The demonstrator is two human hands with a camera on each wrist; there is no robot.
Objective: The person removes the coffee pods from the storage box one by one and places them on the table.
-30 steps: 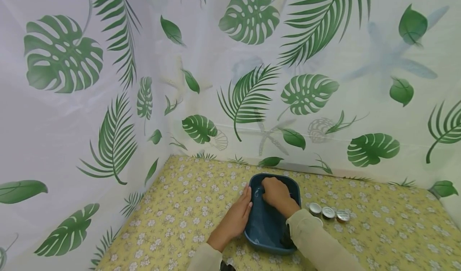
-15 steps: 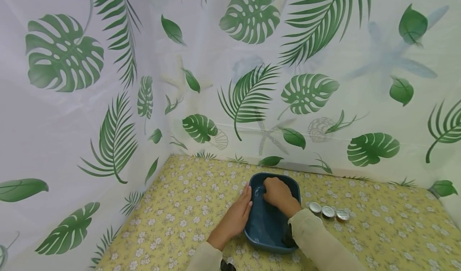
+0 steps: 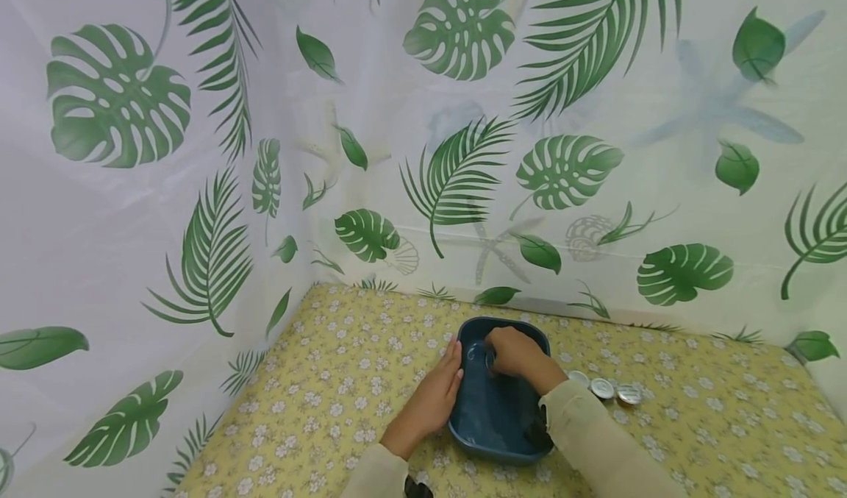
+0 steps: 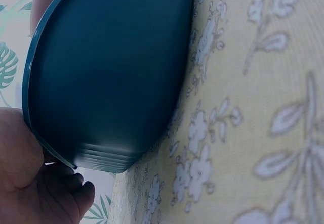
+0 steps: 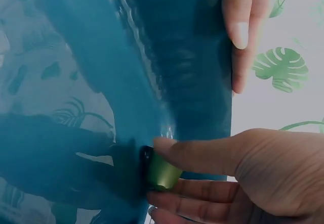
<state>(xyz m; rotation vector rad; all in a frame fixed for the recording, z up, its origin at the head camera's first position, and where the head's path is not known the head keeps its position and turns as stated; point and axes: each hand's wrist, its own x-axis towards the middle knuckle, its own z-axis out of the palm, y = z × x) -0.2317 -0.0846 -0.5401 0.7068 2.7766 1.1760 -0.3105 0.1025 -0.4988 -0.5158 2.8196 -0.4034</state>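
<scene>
A deep blue plastic basin stands lengthwise on the flowered cloth. My left hand lies along its left side with the fingers extended and the fingertips right at the rim; the left wrist view shows part of that hand beside the outer wall. Inside the basin, toward the far end, my right hand pinches a small green coffee capsule between thumb and fingers. Shiny reflections cover the basin's floor in the right wrist view. The capsule is mostly hidden by the hand in the head view.
Several silver-lidded coffee capsules stand in a row to the right of the basin, the leftmost partly behind my right sleeve. A white leaf-printed curtain rises behind and on the left of the yellow flowered tablecloth.
My right hand has shifted slightly to the right inside the basin, and its forearm now covers more of the leftmost silver-lidded capsule. My left hand has stayed at the basin's left side.
</scene>
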